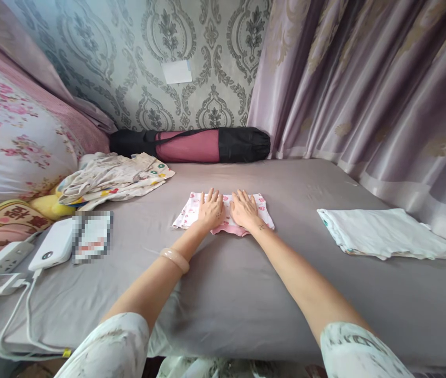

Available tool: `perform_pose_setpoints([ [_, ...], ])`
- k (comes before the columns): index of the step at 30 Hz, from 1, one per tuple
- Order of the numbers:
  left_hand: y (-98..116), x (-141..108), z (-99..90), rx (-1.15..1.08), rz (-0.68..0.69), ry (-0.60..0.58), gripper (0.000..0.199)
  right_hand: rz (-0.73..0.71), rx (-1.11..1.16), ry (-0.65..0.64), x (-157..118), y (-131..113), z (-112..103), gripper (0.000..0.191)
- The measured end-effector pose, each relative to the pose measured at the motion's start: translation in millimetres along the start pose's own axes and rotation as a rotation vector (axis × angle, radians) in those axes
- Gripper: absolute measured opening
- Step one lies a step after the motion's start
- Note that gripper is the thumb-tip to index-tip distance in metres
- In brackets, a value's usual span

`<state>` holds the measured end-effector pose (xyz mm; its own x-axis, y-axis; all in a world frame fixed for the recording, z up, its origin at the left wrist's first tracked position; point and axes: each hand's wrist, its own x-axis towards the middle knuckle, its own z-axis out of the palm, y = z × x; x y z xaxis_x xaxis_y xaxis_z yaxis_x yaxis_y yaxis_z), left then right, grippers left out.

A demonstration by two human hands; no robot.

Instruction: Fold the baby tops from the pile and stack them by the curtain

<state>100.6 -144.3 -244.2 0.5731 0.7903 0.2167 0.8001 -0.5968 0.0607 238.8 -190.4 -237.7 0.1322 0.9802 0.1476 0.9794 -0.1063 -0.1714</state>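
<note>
A small white garment with a pink print and pink trim (263,210) lies folded on the grey sheet, in the middle of the view. My left hand (211,210) rests flat on its left half, fingers stretched out and pointing away from me. On the right half, my right hand (244,211) lies flat too, palm down with the fingers slightly spread. The two hands are close together, with a narrow gap between them. Part of the cloth is hidden under the palms. A pale bangle (174,260) circles my left forearm.
Folded white cloth (388,233) lies at the right. Crumpled printed clothing (116,178) is at the back left, near a white power bank (54,244) and a power strip (4,265) with cables. A black and pink rolled bag (187,146) lies along the wall.
</note>
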Motion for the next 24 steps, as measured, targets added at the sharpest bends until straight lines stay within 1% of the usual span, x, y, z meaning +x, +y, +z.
perform_pose_setpoints([
  [2,4,-1,2.3,-0.018,0.013,-0.008,0.048,-0.017,0.01,-0.015,0,-5,3,0.052],
  [5,4,-2,9.6,-0.049,0.002,-0.073,0.05,-0.011,-0.001,-0.049,-1,-6,8,0.051],
  [8,3,-1,14.4,-0.048,-0.009,-0.083,0.05,-0.016,-0.011,-0.039,-2,-5,10,0.051],
  [10,3,0,13.2,-0.042,-0.001,-0.089,0.049,-0.019,-0.011,-0.046,-2,-4,9,0.051],
  [13,2,3,5.7,-0.054,0.013,-0.124,0.047,-0.008,-0.001,-0.072,0,-6,5,0.052],
  [16,-1,4,-2.1,-0.05,-0.029,-0.087,0.046,-0.014,0.023,-0.034,4,-12,4,0.052],
  [18,-5,3,-3.5,-0.035,-0.072,-0.062,0.046,-0.035,0.042,-0.008,7,-16,6,0.054],
  [20,-9,1,-1.1,-0.029,-0.088,-0.074,0.043,-0.045,0.054,-0.032,9,-19,11,0.055],
  [24,-15,0,8.4,-0.034,-0.058,-0.081,0.041,-0.035,0.06,-0.099,11,-19,20,0.057],
])
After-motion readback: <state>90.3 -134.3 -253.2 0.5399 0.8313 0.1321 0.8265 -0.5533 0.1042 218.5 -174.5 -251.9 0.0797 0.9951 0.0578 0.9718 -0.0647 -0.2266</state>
